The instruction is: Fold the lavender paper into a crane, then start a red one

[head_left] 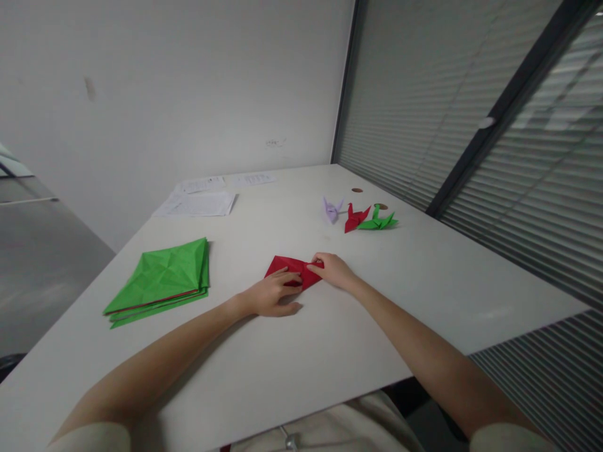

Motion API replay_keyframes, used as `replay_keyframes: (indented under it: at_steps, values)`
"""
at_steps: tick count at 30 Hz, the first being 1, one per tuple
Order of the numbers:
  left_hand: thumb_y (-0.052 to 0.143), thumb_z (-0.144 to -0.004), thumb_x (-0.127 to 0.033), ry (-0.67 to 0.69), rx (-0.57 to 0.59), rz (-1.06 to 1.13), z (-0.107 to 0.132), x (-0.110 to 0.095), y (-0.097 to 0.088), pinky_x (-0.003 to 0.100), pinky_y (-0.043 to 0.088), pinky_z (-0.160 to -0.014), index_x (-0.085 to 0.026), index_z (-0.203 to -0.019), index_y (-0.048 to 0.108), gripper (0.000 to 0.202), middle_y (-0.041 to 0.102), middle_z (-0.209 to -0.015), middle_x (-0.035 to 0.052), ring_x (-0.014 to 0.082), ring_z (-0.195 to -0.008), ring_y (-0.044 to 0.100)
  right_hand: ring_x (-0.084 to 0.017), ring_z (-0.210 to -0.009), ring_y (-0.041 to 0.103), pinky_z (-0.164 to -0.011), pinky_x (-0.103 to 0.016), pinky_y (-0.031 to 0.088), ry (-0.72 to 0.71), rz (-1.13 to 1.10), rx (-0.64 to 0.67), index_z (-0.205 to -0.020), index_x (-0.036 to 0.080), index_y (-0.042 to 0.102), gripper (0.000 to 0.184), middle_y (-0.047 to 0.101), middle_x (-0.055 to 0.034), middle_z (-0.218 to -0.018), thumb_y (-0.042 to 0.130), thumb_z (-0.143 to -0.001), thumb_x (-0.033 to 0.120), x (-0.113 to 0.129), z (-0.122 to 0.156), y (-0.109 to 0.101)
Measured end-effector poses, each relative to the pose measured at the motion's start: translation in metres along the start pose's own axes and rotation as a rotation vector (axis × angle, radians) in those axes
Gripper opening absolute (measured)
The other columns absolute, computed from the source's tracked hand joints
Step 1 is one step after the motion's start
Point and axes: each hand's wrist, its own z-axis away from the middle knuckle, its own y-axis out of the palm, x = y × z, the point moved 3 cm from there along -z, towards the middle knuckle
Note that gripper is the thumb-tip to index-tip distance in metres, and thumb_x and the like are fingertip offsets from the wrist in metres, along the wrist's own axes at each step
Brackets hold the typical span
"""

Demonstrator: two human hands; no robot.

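A folded piece of red origami paper lies on the white table in front of me. Across its left and near part rests my left hand, fingers stretched out and pressing it to the tabletop. My right hand pinches the paper's right corner between thumb and fingers. Part of the red paper is hidden under the left fingers.
Left of my hands lies a stack of creased green paper with red edges between the sheets. Folded purple, red and green paper cranes stand at the back right. Printed sheets lie by the wall; blinds border the right.
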Motion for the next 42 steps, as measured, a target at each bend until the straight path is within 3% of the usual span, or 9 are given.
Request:
replay_keyframes:
  at_steps: [8,13,20,29,42]
  values:
    - [0.052,-0.085,-0.024,0.020,-0.068,0.092,0.000,0.005,0.000,0.038,0.048,-0.092,-0.014,-0.092,0.069,0.020,0.065,-0.101,0.0134,0.0226,-0.099,0.060,-0.017,-0.068,0.058,-0.060,-0.025,0.036,0.031,0.048,-0.026,-0.088,0.023,0.064,0.020,0.069,-0.0031,-0.080,0.060,-0.082,0.041,0.000,0.000,0.001]
    - [0.048,-0.085,-0.019,0.036,-0.086,0.189,0.000,0.011,0.000,0.039,0.046,-0.094,-0.015,-0.087,0.069,0.022,0.068,-0.097,0.0119,0.0223,-0.100,0.061,-0.017,-0.068,0.058,-0.059,-0.025,0.034,0.063,0.067,-0.025,-0.089,0.023,0.064,0.018,0.068,-0.0035,-0.079,0.060,-0.082,0.040,0.002,0.001,0.001]
    - [0.040,-0.092,-0.022,-0.135,-0.122,0.372,-0.001,0.019,0.000,0.034,0.049,-0.084,-0.013,-0.117,0.061,0.034,0.068,-0.099,0.0114,0.0185,-0.089,0.063,-0.018,-0.072,0.060,-0.062,-0.026,0.035,0.057,0.076,-0.018,-0.089,0.024,0.063,0.017,0.069,-0.0044,-0.084,0.060,-0.082,0.039,0.002,0.001,0.002]
    - [0.045,-0.092,-0.028,-0.036,-0.044,0.221,-0.004,0.010,-0.002,0.034,0.046,-0.089,-0.013,-0.102,0.070,0.031,0.063,-0.098,0.0128,0.0202,-0.095,0.058,-0.017,-0.070,0.060,-0.060,-0.026,0.035,0.049,0.098,-0.022,-0.091,0.024,0.063,0.018,0.069,-0.0036,-0.082,0.059,-0.084,0.039,0.003,0.001,0.002]
    - [0.052,-0.089,-0.031,-0.034,-0.034,0.172,-0.002,0.012,-0.001,0.033,0.045,-0.091,-0.016,-0.104,0.070,0.028,0.061,-0.103,0.0116,0.0207,-0.098,0.057,-0.017,-0.072,0.061,-0.060,-0.025,0.034,0.064,0.146,-0.036,-0.090,0.024,0.064,0.016,0.070,-0.0020,-0.083,0.062,-0.083,0.038,0.004,0.000,0.003]
